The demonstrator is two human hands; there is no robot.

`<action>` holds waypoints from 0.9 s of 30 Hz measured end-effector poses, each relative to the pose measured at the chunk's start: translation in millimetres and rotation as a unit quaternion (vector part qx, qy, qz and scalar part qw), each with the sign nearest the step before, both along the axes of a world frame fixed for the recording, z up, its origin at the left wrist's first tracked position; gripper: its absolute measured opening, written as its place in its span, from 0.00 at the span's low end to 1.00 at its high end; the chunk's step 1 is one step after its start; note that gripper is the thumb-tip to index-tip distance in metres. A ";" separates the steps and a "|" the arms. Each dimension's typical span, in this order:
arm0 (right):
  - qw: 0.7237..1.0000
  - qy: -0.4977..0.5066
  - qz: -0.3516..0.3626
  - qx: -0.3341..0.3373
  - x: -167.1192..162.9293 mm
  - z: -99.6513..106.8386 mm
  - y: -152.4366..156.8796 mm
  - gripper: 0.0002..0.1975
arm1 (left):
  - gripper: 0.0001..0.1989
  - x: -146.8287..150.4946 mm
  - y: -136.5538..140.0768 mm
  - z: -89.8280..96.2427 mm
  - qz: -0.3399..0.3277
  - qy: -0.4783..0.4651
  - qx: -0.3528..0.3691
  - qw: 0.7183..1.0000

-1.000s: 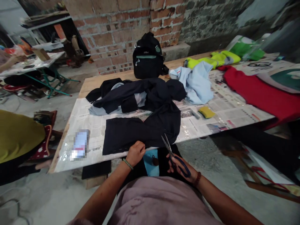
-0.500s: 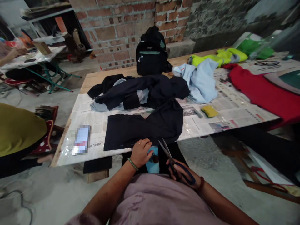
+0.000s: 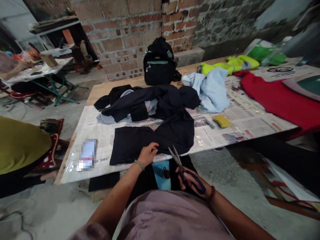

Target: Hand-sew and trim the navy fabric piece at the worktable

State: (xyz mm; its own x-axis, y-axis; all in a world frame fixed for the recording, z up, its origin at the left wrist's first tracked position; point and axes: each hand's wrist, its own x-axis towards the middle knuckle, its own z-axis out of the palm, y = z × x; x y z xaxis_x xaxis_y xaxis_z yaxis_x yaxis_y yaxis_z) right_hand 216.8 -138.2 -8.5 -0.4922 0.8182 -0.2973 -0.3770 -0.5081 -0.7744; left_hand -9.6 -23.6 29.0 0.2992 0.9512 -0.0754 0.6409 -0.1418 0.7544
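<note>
My left hand [image 3: 148, 154] is at the near edge of a black garment [image 3: 132, 141], its thumb and fingers pinched together on the cloth. The garment's sleeve-like or leg-like part lies along the table's front edge, and its rest is bunched further back. In my right hand [image 3: 192, 181] are scissors [image 3: 180, 162] with dark handles. Their blades are apart and point up towards the garment's front edge, just right of my left hand. Below, on my lap, lies a light blue item [image 3: 161, 173] with a small dark round thing [image 3: 166, 173] on it.
Newspaper covers the wooden table [image 3: 72, 160]. On it are a phone [image 3: 87, 153], a yellow sponge-like block [image 3: 222, 121], a light blue cloth [image 3: 215, 91], a red cloth [image 3: 270, 100] and a black backpack [image 3: 159, 68]. A person in olive [image 3: 22, 146] sits at left.
My left hand has moved up and left, off the blue item and onto the black garment, its fingers closing together. The scissors stay in my right hand, blades apart.
</note>
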 end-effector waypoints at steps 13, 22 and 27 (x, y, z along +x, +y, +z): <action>0.993 0.013 -0.098 -0.068 -2.6 -15.4 20.1 0.17 | 0.14 -1.7 8.6 -6.5 -0.063 0.078 0.091 0.991; 0.993 0.023 -0.092 -0.072 -1.9 -18.3 20.7 0.16 | 0.13 2.2 6.8 -12.7 -0.101 0.189 0.183 0.959; 0.993 0.016 -0.090 -0.069 -1.9 -16.1 20.3 0.18 | 0.16 1.6 3.9 -13.4 -0.114 0.198 0.238 0.944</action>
